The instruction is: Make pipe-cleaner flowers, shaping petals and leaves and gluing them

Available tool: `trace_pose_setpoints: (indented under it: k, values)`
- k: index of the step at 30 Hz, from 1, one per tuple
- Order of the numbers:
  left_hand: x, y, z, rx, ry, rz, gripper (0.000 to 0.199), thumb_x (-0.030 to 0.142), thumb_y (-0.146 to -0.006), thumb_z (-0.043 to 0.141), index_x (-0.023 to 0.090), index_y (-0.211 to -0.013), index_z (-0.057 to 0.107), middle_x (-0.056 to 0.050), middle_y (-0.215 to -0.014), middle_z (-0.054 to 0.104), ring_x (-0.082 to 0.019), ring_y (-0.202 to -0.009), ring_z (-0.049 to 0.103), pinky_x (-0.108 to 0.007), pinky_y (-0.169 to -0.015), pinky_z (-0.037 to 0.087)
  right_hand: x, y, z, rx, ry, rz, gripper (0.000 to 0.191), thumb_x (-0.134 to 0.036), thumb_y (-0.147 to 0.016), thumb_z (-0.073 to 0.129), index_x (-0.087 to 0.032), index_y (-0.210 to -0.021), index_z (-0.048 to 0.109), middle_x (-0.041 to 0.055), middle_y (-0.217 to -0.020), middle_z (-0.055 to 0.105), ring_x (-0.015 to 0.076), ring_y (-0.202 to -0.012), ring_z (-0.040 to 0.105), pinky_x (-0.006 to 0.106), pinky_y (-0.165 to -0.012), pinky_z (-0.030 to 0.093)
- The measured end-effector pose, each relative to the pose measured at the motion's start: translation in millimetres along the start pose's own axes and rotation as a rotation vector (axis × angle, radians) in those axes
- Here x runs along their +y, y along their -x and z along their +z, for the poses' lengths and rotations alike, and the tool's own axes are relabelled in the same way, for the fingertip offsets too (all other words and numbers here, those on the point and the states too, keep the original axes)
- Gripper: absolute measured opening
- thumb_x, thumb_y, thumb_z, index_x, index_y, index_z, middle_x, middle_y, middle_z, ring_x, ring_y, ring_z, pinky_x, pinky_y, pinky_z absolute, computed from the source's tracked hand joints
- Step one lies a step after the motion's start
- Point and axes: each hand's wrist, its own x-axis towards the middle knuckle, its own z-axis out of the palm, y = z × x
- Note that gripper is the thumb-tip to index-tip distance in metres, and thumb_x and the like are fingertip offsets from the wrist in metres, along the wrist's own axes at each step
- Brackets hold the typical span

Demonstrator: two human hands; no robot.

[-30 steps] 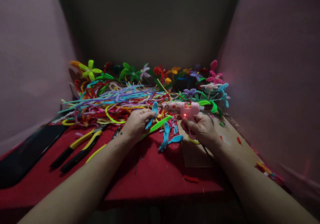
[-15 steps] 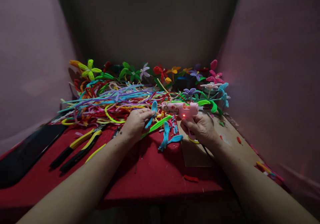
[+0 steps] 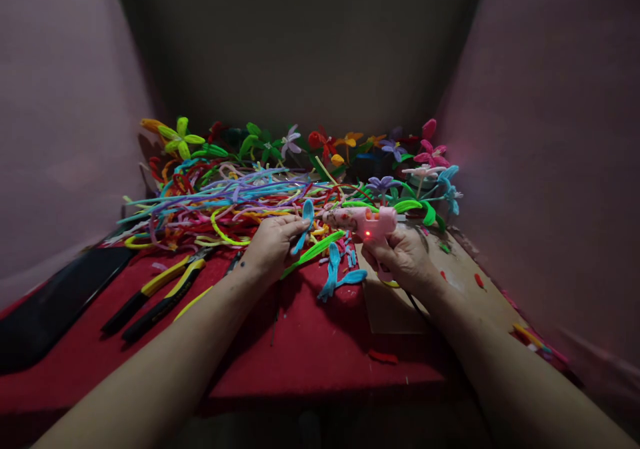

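Between the thumb and fingers of my left hand point(image 3: 274, 243) is a blue pipe-cleaner petal point(image 3: 308, 214), held upright. My right hand point(image 3: 404, 255) is wrapped round the handle of a pink glue gun point(image 3: 363, 219), whose small red light glows. The gun's nozzle points left, close beside the petal; I cannot tell whether they touch. Below the hands, more blue pipe-cleaner petals point(image 3: 334, 274) lie on the red cloth. A bright green pipe-cleaner leaf point(image 3: 315, 253) lies just behind them, partly hidden by my left hand.
Loose pipe cleaners point(image 3: 240, 192) pile up behind my hands, with finished pipe-cleaner flowers point(image 3: 290, 142) along the back. Yellow-and-black pliers point(image 3: 165, 289) and a long black object point(image 3: 65, 302) lie at left. A cardboard sheet point(image 3: 395, 309) is under my right hand. Pale walls stand on both sides.
The glue gun's nozzle and the petal are at almost the same places, with the petal tilted very slightly. Otherwise the whole view has only shifted a little.
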Motion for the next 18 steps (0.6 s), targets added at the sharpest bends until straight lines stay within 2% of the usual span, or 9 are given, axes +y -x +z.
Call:
trace_pose_setpoints:
  k: [5, 11, 15, 18]
  values:
    - [-8, -4, -4.0, -0.034, 0.018, -0.001, 0.018, 0.024, -0.066, 0.062, 0.015, -0.052, 0.056, 0.003, -0.038, 0.044, -0.006, -0.032, 0.034, -0.02, -0.034, 0.022, 1, 0, -1, -0.016, 0.01, 0.008, 0.031, -0.042, -0.075, 0.056, -0.013, -0.063, 0.051, -0.0032, -0.051, 0.043, 0.0057, -0.044, 0.033, 0.022, -0.043, 0.023]
    - [-6, -2, -1.7, -0.03, 0.006, -0.07, 0.013, 0.024, -0.067, 0.063, 0.012, -0.065, 0.06, 0.001, -0.05, 0.053, -0.006, -0.038, 0.042, -0.017, -0.038, 0.028, 0, 0, 0, 0.049, -0.004, -0.013, 0.033, -0.045, -0.074, 0.057, -0.013, -0.065, 0.054, -0.0024, -0.051, 0.045, 0.0065, -0.045, 0.035, 0.022, -0.043, 0.025]
    - [-7, -3, -1.0, -0.035, 0.017, -0.085, 0.014, 0.025, -0.066, 0.064, 0.012, -0.065, 0.059, 0.002, -0.048, 0.052, -0.005, -0.036, 0.04, -0.016, -0.036, 0.024, -8, 1, 1, 0.093, 0.064, 0.006, 0.036, -0.047, -0.074, 0.055, -0.014, -0.059, 0.051, -0.0016, -0.05, 0.046, 0.0065, -0.044, 0.036, 0.021, -0.042, 0.027]
    - [-9, -4, -1.1, -0.022, 0.043, -0.088, 0.013, 0.023, -0.065, 0.064, 0.012, -0.064, 0.058, 0.002, -0.048, 0.052, -0.005, -0.037, 0.041, -0.016, -0.037, 0.028, -10, 1, 0, 0.098, 0.071, 0.012, 0.037, -0.047, -0.075, 0.054, -0.014, -0.058, 0.051, -0.0009, -0.049, 0.047, 0.007, -0.043, 0.038, 0.021, -0.042, 0.029]
